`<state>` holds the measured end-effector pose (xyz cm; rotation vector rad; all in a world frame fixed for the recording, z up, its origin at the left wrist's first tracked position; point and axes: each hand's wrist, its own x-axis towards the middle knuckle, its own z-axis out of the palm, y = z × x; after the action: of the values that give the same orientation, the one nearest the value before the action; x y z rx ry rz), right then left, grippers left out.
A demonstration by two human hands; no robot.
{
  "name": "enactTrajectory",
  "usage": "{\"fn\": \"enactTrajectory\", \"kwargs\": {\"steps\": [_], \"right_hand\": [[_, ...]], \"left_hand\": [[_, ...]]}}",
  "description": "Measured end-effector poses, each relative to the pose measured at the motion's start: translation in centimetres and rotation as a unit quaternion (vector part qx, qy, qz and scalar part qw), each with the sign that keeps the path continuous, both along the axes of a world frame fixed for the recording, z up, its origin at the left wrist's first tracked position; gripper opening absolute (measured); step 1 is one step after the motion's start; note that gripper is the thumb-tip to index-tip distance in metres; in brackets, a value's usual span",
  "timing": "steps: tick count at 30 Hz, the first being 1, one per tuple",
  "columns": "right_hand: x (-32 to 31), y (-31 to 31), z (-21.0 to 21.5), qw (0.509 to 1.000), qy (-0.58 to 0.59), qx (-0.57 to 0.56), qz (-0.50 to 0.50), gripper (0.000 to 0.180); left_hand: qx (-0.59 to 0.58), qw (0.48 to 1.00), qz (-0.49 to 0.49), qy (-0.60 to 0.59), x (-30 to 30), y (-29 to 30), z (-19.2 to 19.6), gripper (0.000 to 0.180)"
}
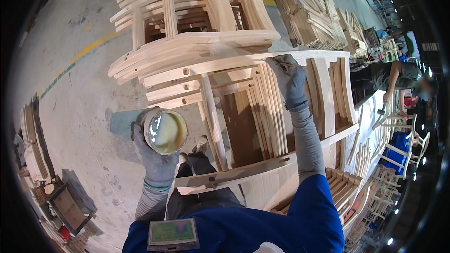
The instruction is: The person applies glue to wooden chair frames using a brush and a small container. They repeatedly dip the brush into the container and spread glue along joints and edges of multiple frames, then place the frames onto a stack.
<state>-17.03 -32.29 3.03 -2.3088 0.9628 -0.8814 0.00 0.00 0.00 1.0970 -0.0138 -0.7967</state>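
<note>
My left hand (157,159), in a grey glove, grips a round tin (165,131) with pale yellowish glue inside, held at waist height over the floor. My right hand (290,78), also gloved, reaches forward and pinches a thin stick or brush (287,63) against the top rail of a bare wooden chair frame (243,65). The frame lies in front of me, its lower rail (243,172) near my legs, with dowel holes along both rails and slats between them.
More curved wooden chair parts (187,0) are stacked behind the frame. Bundles of wooden slats (309,16) lie at the upper right. Another person (398,77) bends over a bench with a mallet at right. Wood stacks and a box (65,206) sit at left on concrete floor.
</note>
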Motion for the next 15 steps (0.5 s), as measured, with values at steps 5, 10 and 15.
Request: {"fn": "enactTrajectory", "kwargs": {"steps": [5, 10, 15], "right_hand": [[-1.0, -0.6, 1.0, 0.997, -0.067, 0.005, -0.026, 0.011], [-5.0, 0.9, 1.3, 0.978, -0.181, 0.086, -0.052, 0.013], [-3.7, 14.0, 9.9, 0.929, -0.293, 0.222, -0.029, 0.012]], "left_hand": [[-0.025, 0.998, 0.025, 0.042, -0.6, 0.1, 1.7, 0.058], [-0.13, 0.988, -0.013, 0.085, -1.0, 1.0, 3.3, 0.065], [-0.13, 0.973, -0.083, -0.172, -2.3, 1.9, 5.8, 0.073]]}}
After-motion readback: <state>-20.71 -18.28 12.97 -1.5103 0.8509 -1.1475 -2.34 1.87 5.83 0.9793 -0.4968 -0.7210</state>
